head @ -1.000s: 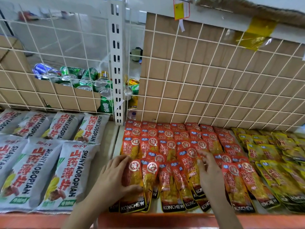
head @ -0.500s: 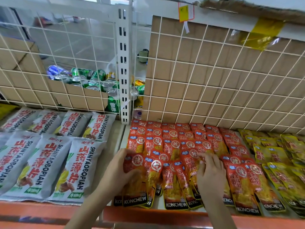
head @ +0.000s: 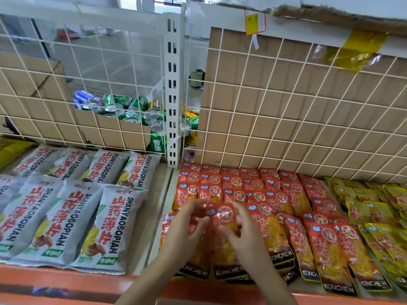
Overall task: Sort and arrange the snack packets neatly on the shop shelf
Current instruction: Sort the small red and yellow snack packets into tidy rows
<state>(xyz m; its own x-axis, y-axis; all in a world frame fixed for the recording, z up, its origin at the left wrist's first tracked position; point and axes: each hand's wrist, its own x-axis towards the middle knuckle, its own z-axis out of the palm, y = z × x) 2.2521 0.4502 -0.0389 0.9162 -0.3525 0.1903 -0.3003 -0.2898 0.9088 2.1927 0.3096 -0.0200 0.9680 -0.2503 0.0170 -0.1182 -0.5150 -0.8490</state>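
Now my two hands have come close together. A moment ago they were apart, my left on the end packet and my right further along the row. Just past the orange shelf edge (head: 66, 280), my left hand (head: 185, 235) and my right hand (head: 245, 237) both hold one red packet (head: 225, 217), with fingers curled on its two sides. It sits on top of the front row. It is blurry there, so I cannot tell how tight I hold it. I think I picked it out to lay it straight.

Behind it the other red packets (head: 253, 186) lie in rows that overlap. The yellow packets (head: 378, 214) are to the right and the big grey packets (head: 66, 216) to the left. At the back is the wire grid (head: 286, 106), with drink cans (head: 136, 106) behind it.
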